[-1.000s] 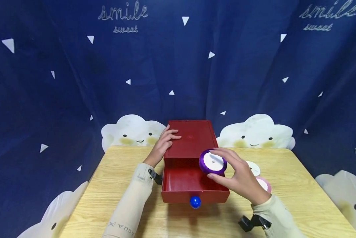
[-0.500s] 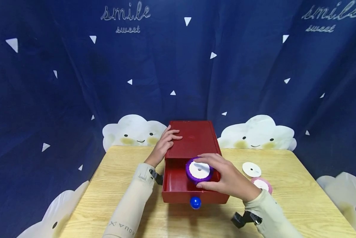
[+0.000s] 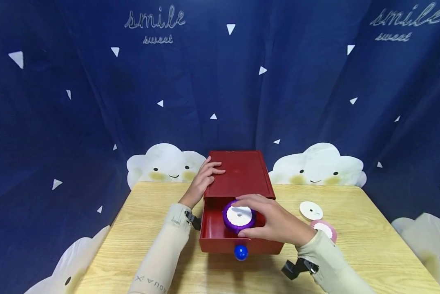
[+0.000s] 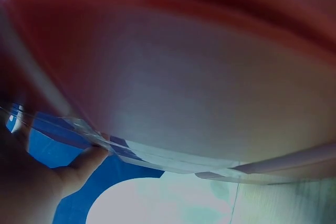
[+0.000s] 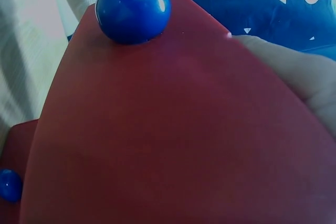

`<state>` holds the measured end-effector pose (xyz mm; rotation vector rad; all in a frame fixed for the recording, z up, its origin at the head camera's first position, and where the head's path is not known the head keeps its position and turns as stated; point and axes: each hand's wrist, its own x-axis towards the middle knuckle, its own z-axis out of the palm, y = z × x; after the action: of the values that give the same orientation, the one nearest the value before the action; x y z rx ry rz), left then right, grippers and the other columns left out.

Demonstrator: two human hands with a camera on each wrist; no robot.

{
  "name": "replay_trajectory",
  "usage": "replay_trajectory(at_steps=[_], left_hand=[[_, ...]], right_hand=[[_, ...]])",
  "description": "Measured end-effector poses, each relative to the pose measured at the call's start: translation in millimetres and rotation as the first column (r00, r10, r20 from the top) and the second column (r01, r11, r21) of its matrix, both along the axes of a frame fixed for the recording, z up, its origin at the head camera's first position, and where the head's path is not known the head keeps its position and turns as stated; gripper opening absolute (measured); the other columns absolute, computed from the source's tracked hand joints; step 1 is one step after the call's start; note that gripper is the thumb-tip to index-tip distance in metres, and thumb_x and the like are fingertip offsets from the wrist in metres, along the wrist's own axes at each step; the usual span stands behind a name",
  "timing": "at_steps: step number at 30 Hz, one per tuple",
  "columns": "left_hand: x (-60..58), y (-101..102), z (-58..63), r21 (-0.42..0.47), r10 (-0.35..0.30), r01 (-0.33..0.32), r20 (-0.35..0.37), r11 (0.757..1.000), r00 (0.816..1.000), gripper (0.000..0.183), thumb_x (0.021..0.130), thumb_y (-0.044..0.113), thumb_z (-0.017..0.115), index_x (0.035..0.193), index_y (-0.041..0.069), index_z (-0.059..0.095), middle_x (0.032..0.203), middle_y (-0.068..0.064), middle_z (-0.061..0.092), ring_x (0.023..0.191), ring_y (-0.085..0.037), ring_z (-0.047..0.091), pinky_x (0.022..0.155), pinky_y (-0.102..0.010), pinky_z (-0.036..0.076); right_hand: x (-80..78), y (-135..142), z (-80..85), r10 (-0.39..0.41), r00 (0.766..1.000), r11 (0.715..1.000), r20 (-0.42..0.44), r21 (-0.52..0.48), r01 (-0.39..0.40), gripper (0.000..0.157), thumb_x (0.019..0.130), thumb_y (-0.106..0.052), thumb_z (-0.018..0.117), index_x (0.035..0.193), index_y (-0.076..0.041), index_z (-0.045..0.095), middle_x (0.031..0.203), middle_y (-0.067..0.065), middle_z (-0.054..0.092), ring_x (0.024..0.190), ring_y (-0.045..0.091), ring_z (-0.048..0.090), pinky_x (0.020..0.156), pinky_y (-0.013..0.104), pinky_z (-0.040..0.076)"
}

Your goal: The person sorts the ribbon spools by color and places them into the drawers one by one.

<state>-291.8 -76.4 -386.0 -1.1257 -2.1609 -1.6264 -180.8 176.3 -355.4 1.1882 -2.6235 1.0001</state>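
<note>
While the left hand (image 3: pixel 201 182) rests, fingers spread, on the left edge of the red cabinet (image 3: pixel 240 175), the right hand (image 3: pixel 275 222) pinches the purple-rimmed spool (image 3: pixel 239 216) at the pulled-out drawer (image 3: pixel 220 246), contact with its floor being unclear.

The drawer (image 3: pixel 262 246) looks smooth plastic, its knob (image 3: pixel 241 252) glossy, the table (image 3: pixel 142 216) grained wood.

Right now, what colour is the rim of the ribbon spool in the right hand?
Purple; the ribbon spool shows best in the head view.
</note>
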Motion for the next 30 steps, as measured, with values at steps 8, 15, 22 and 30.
replay_trajectory(at_steps=[8, 15, 22, 30], left_hand=[[-0.2, 0, 0.5, 0.004, -0.004, 0.004, 0.001, 1.0, 1.0, 0.039, 0.091, -0.007, 0.035, 0.12, -0.01, 0.06, 0.142, -0.028, 0.039, 0.145, -0.043, 0.003, 0.114, -0.059, 0.002], [0.9, 1, 0.9, -0.002, 0.004, -0.004, 0.004, 1.0, 1.0, 0.039, 0.092, -0.008, 0.034, 0.121, -0.009, 0.06, 0.143, -0.029, 0.038, 0.145, -0.042, 0.003, 0.114, -0.059, 0.003], [0.9, 2, -0.6, 0.0, 0.012, -0.012, -0.002, 1.0, 1.0, 0.04, 0.091, -0.006, 0.034, 0.121, -0.009, 0.06, 0.143, -0.028, 0.038, 0.145, -0.042, 0.004, 0.114, -0.058, 0.004], [-0.1, 2, -0.6, -0.002, -0.001, 0.001, -0.006, 1.0, 1.0, 0.04, 0.092, -0.006, 0.034, 0.121, -0.009, 0.06, 0.143, -0.028, 0.038, 0.145, -0.042, 0.003, 0.115, -0.057, 0.003]], right_hand=[[-3.4, -3, -1.0, 0.007, 1.0, 0.999, 0.01, 0.032, -0.008, 0.057, 0.076, -0.047, 0.078, 0.128, -0.032, 0.059, 0.136, -0.009, 0.052, 0.123, 0.009, 0.049, 0.09, 0.033, 0.051], [-6.8, -8, 1.0, 0.036, 0.999, 0.992, 0.011, 0.124, -0.037, 0.051, 0.077, -0.048, 0.076, 0.122, -0.028, 0.064, 0.136, -0.005, 0.053, 0.124, 0.01, 0.049, 0.094, 0.033, 0.05], [-9.6, -11, 0.8, 0.054, 0.998, 0.984, 0.019, 0.166, -0.057, 0.049, 0.077, -0.043, 0.078, 0.121, -0.024, 0.065, 0.134, -0.004, 0.055, 0.122, 0.009, 0.05, 0.096, 0.031, 0.048], [-10.4, -11, 0.2, 0.033, 0.999, 0.979, 0.025, 0.199, -0.037, 0.051, 0.077, -0.038, 0.08, 0.123, -0.024, 0.064, 0.133, -0.005, 0.056, 0.121, 0.009, 0.051, 0.097, 0.031, 0.047]])
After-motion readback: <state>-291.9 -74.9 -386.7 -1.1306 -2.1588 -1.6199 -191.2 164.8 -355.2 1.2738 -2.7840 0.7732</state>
